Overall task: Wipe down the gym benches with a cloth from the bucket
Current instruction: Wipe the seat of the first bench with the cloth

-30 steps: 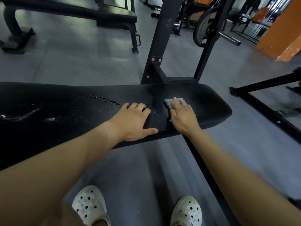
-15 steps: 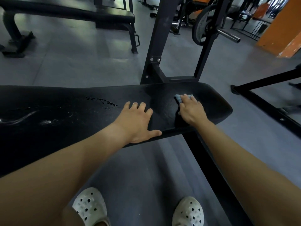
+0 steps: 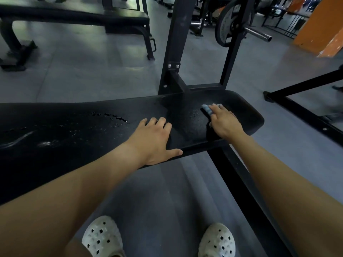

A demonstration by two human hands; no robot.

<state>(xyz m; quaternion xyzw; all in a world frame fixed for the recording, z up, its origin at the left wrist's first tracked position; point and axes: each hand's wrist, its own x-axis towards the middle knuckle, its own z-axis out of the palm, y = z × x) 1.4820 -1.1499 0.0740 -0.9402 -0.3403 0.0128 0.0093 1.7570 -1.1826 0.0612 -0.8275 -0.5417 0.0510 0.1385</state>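
At the bottom edge, closest to the camera, two white clogs with holes (image 3: 103, 236) stand on the grey floor (image 3: 157, 201), one under each forearm. Just above them a long black bench (image 3: 74, 141) runs across the view from left to right. The left hand (image 3: 156, 138) rests flat on the bench pad near its front edge, with the fingers a little spread and the thumb stretched out along the edge; it holds nothing. To the right of it, and a bit farther in, the right hand (image 3: 224, 121) lies palm down on a small blue cloth (image 3: 207, 109) and presses it against the pad close to the rounded right end of the bench. Its fingers are together and nearly straight, and only the far edge of the cloth shows past the fingertips. Left of the hands, water drops (image 3: 111, 117) shine on the pad. Behind the bench a black upright frame (image 3: 176, 43) rises, with a weight plate (image 3: 230, 21) on a bar to its right. Farther back on the left stands a second bench (image 3: 74, 15), and an orange wall (image 3: 319, 25) closes the far right.
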